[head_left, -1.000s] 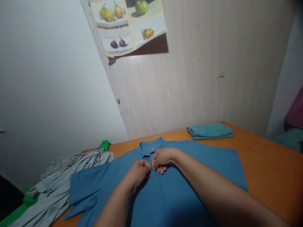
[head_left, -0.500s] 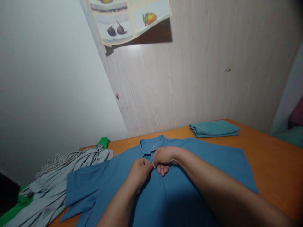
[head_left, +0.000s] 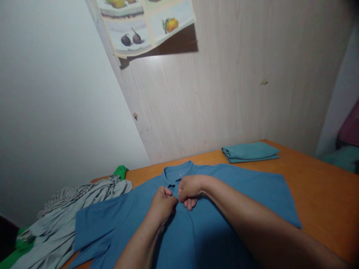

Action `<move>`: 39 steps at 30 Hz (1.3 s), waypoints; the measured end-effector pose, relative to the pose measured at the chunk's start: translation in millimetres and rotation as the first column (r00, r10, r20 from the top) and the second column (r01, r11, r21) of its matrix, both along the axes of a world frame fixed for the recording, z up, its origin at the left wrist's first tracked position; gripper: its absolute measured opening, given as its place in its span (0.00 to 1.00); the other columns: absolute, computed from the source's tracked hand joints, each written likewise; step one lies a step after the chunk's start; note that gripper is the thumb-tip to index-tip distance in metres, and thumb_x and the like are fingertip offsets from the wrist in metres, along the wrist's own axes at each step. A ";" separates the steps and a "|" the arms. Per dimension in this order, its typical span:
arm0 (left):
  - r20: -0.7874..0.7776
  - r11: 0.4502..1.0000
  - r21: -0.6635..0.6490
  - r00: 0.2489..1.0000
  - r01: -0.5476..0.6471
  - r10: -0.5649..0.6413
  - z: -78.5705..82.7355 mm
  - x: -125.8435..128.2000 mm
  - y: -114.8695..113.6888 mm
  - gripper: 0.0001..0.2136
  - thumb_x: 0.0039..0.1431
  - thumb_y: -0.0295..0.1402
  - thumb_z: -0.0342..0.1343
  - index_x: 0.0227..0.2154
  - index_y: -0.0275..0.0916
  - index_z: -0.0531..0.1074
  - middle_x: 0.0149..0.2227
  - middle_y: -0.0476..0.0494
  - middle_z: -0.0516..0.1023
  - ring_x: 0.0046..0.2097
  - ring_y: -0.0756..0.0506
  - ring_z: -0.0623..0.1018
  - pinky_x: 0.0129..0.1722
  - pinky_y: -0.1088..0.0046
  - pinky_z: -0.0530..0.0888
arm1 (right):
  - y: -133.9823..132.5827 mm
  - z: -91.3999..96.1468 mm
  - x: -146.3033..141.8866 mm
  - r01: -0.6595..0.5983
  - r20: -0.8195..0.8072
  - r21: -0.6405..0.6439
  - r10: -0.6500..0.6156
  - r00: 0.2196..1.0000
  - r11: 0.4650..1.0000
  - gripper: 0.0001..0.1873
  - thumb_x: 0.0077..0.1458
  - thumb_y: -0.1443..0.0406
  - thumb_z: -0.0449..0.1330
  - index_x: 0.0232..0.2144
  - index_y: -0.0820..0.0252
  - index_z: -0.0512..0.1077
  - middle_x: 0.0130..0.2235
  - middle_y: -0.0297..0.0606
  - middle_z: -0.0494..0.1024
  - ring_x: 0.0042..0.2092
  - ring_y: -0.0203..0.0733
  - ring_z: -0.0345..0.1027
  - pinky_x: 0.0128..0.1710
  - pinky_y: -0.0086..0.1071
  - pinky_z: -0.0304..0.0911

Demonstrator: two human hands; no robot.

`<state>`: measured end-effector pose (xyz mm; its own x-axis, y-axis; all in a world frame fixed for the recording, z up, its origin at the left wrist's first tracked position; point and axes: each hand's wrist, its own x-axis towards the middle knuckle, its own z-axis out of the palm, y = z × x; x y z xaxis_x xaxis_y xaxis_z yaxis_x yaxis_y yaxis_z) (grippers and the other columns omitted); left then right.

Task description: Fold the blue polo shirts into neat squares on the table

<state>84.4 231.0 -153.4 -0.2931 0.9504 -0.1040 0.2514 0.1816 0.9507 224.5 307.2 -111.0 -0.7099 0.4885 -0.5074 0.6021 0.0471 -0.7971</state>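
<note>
A blue polo shirt (head_left: 123, 220) lies spread front side up on the orange table, its collar toward the wall and its short sleeves out to both sides. Just below the collar, my left hand (head_left: 164, 203) pinches the edge of the front opening. Close against it, my right hand (head_left: 191, 190) is bent at the wrist and pinches the other side of the placket, its lower fingers curled on the cloth. The fingertips nearly meet. Any button between them is hidden by the fingers.
To the left lies a heap of grey and striped clothes (head_left: 61, 216) with a green cloth (head_left: 120, 172) showing. A folded teal garment (head_left: 251, 152) rests at the back right of the orange table (head_left: 314, 194). Behind stands a wood-grain wall panel (head_left: 218, 93) with a fruit picture (head_left: 129, 26).
The view has shifted slightly, so everything sits a little further left. My hands stay at the placket, with the left thumb and fingers slightly moved.
</note>
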 end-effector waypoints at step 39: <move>-0.209 0.983 0.094 0.968 0.159 -0.137 -3.7 -3.7 -0.9 0.18 0.42 0.15 0.53 0.33 0.42 0.60 0.22 0.61 0.63 0.22 0.55 0.63 0.25 0.80 0.59 | 7.9 -19.4 -3.6 0.053 -0.055 0.078 -0.049 0.997 0.996 0.10 0.52 0.73 0.57 0.20 0.62 0.67 0.16 0.29 0.71 0.14 0.31 0.62 0.12 0.22 0.56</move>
<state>80.7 230.2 -157.2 -0.1525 0.9871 0.0497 0.4554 0.0255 0.8899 220.9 315.1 -130.5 -0.7077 0.5621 -0.4281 0.5627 0.0821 -0.8226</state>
